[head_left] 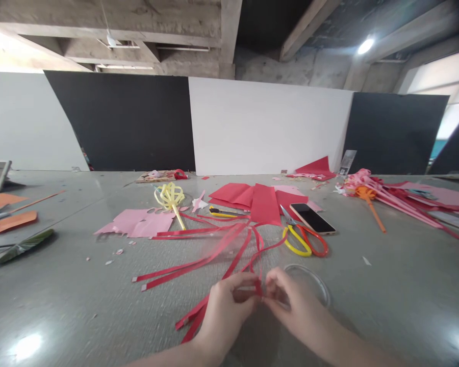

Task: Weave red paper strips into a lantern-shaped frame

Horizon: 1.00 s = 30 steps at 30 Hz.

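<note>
My left hand (229, 308) pinches a red paper strip (258, 286) between thumb and fingers, close to the table's front. Its thumb and fingertips meet those of my right hand (288, 298), which is closed at the same strip; the exact point of contact is blurred. Several more red paper strips (176, 269) fan out to the left, some with small pale squares at their ends. Others run beneath my left hand. Just behind and partly under my right hand lies a clear round ring, probably a tape roll (323, 285).
Scissors (304, 242) with yellow and orange handles lie beside a phone (312, 218). Behind are red paper sheets (265, 204), a yellow cutter (224, 213), pink paper (137, 223) and a yellow paper flower (171, 196). Pink and orange paper flowers (363, 183) lie right. Boards stand behind.
</note>
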Available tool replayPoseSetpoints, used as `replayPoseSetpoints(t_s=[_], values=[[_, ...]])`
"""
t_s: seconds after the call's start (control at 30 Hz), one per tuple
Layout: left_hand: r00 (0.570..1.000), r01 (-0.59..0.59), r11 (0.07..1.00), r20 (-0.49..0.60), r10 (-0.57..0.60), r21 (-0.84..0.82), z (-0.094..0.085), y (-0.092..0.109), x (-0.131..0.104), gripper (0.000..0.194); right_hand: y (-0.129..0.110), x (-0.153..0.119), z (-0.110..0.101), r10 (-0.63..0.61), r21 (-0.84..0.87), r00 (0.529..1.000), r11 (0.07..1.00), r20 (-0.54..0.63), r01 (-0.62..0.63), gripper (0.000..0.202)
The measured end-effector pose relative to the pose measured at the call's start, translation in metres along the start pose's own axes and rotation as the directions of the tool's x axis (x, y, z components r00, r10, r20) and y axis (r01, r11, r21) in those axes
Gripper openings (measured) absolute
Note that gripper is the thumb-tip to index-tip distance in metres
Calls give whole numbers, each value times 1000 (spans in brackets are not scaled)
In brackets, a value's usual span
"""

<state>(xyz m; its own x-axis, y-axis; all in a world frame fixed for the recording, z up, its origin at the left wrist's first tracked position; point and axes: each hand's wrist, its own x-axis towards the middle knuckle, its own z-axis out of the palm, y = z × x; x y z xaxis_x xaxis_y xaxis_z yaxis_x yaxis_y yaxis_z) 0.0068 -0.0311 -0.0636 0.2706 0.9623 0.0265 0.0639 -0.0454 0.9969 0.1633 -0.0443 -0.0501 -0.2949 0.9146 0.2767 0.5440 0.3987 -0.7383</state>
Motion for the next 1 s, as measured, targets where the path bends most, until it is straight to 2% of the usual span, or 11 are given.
replayPoseSetpoints(t_s=[0.37, 0.67, 0.83, 1.0], values=[[1000, 3, 1000, 3, -3, 7, 1, 5, -1, 29, -1, 3, -1, 70, -23, 997, 997, 40, -69, 10], [999, -11, 996, -37, 15, 92, 2, 4, -1, 29, -1, -1, -1, -40, -100, 999, 994, 36, 43, 16], [999, -39, 989, -1, 40, 143, 1, 7, -1, 29, -1, -2, -1, -66, -140, 994, 987, 84, 77, 18], [999, -34, 990, 39, 29, 135, 1, 9, -1, 31, -1, -2, -2, -72, -98, 993, 992, 98, 82, 17]])
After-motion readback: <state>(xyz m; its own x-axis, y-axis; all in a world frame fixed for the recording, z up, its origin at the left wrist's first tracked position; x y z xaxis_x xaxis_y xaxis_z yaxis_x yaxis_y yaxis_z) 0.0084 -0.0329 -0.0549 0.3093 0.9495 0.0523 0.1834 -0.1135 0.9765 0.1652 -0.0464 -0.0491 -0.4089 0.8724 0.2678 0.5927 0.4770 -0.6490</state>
